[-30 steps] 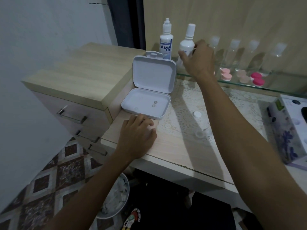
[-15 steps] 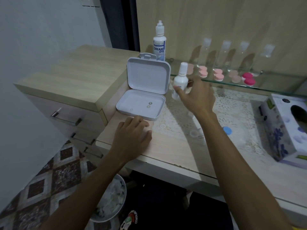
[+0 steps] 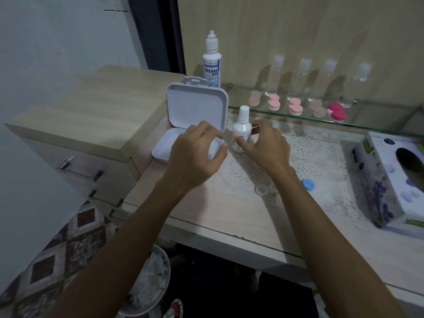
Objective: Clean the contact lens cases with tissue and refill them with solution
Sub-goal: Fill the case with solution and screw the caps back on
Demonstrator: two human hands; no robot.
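At the counter (image 3: pixel 229 216), I am bringing both hands in on a small white solution bottle (image 3: pixel 241 131) standing upright on the lace mat (image 3: pixel 316 161), just right of the open white plastic box (image 3: pixel 195 109); its long axis is running straight up, white cap on top. My right hand (image 3: pixel 267 145) is curling round the bottle from the right, thumb lying across its front near the base, fingers reaching behind; it looks like a grasp, though how firm I cannot tell. My left hand (image 3: pixel 197 152) is hovering just left of the bottle, over the box's shallow tray, fingers bent and loose, gripping nothing I can make out. The right hand is the nearer; the cap is sitting above and between the two, so the left would be reaching up and slightly right to twist it off, by my judgement.

The clear lens case cup (image 3: pixel 261 189) is lying on the counter nearer me, beside my right forearm, with a round blue cap (image 3: pixel 308 184) just right of the arm; both small, smooth, hard plastic. The cardboard tissue box (image 3: pixel 390 180) is standing at far right; a taller labelled bottle (image 3: pixel 212 65) is rising behind the white box, which is glossy, with rounded corners.
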